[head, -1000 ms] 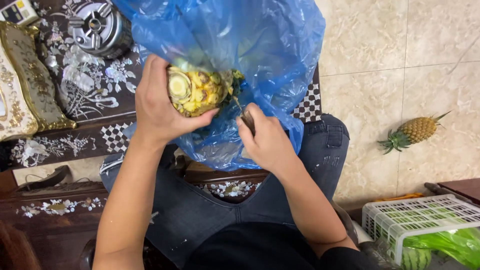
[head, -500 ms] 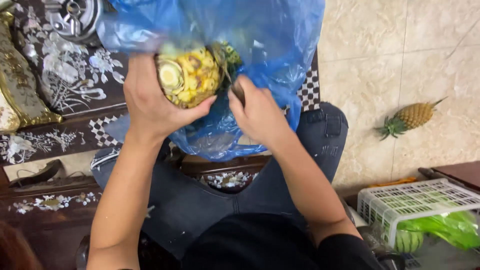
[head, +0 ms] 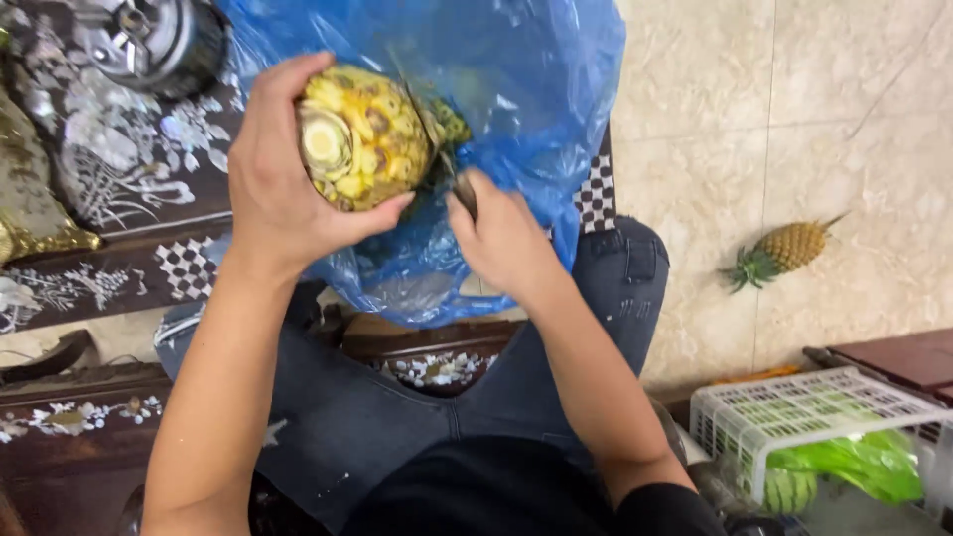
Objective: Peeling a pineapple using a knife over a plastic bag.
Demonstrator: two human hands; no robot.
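A partly peeled pineapple (head: 365, 136) is held in the upper middle of the frame, clasped firmly by the left hand (head: 283, 179) over an open blue plastic bag (head: 496, 99). Its long axis is seen running from the cut end at lower left toward the upper right. The right hand (head: 501, 238) is closed around a knife handle (head: 463, 191) just right of the fruit, the blade being laid against its flank. A whole pineapple (head: 784, 248) is left on the tiled floor (head: 794, 99) at right.

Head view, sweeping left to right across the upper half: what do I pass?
Metal appliance → left hand → peeled pineapple → right hand, gripping a knife handle → checkered cloth edge → whole pineapple on the tiled floor.
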